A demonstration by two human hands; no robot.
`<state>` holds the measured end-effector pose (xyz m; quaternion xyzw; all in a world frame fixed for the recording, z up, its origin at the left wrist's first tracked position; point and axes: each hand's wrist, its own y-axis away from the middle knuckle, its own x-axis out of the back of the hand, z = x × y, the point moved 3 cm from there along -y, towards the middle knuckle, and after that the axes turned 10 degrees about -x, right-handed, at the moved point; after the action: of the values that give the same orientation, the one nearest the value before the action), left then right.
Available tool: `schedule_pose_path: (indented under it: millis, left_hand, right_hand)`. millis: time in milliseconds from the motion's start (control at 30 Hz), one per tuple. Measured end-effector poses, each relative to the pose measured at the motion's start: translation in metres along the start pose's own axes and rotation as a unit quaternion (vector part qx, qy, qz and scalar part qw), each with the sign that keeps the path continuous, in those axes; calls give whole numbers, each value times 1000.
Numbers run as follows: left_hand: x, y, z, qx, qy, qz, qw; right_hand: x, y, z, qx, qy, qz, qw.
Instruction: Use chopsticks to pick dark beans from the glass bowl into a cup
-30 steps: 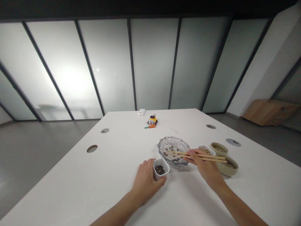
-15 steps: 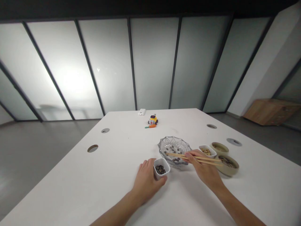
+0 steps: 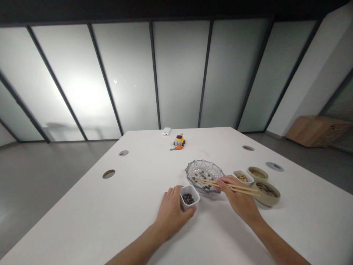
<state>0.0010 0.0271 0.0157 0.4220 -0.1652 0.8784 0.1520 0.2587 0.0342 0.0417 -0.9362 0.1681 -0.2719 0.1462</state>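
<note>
My left hand (image 3: 174,209) is wrapped round a small white square bowl (image 3: 196,197), which holds several dark seeds (image 3: 188,199). Just behind and to the right stands a clear glass bowl (image 3: 190,172) with a scalloped rim, with several brown seeds scattered inside. My right hand (image 3: 234,193) grips a pair of wooden chopsticks (image 3: 239,187) by its right rim. Their tips reach low inside the glass bowl, near the seeds at its left. Whether a seed is caught between the tips I cannot tell.
Right of my right hand stand a white dish (image 3: 250,179) of pale pieces, a small olive bowl (image 3: 257,173) and a larger olive bowl (image 3: 264,201) of striped seeds. Farther back lie a yellow toy car (image 3: 179,140), a toy carrot (image 3: 178,148) and a white device (image 3: 166,131).
My right hand has shifted slightly left and down, and the chopsticks' rear ends have swung toward me. My left hand and the small white bowl have stayed in place.
</note>
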Motion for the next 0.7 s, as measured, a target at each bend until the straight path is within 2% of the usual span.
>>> schedule_pose_path:
  millis: [700]
  left_hand:
    - [2, -1, 7, -1, -7, -4, 1000]
  right_hand:
    - [-6, 3, -3, 24, -20, 20, 999]
